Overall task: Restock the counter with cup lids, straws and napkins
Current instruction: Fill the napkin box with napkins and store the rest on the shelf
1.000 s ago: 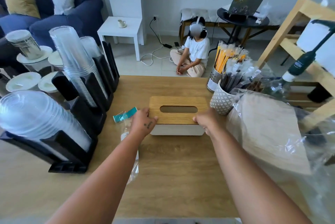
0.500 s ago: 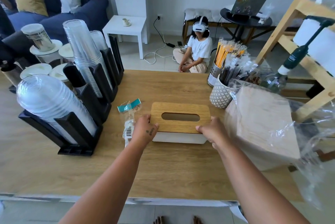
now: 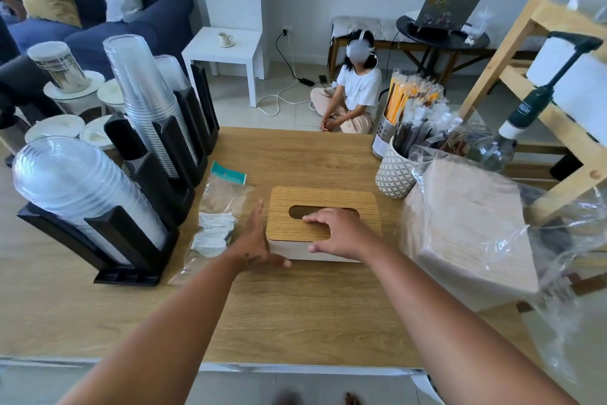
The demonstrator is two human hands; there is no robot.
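right hand (image 3: pixel 341 234) atop napkin box (image 3: pixel 368 202), wooden counter (image 3: pixel 295 306)

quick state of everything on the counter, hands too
tissue box: lid on, no napkin showing in slot
left hand: open, flat against box's left side
right hand: open, fingers resting on lid
napkin pack: in clear wrap
small bag: lying flat left of box
cup lids: stacked in black holder
straws: upright in holders

Wood-grain lid (image 3: pixel 323 199), diamond-patterned pot (image 3: pixel 392 179)
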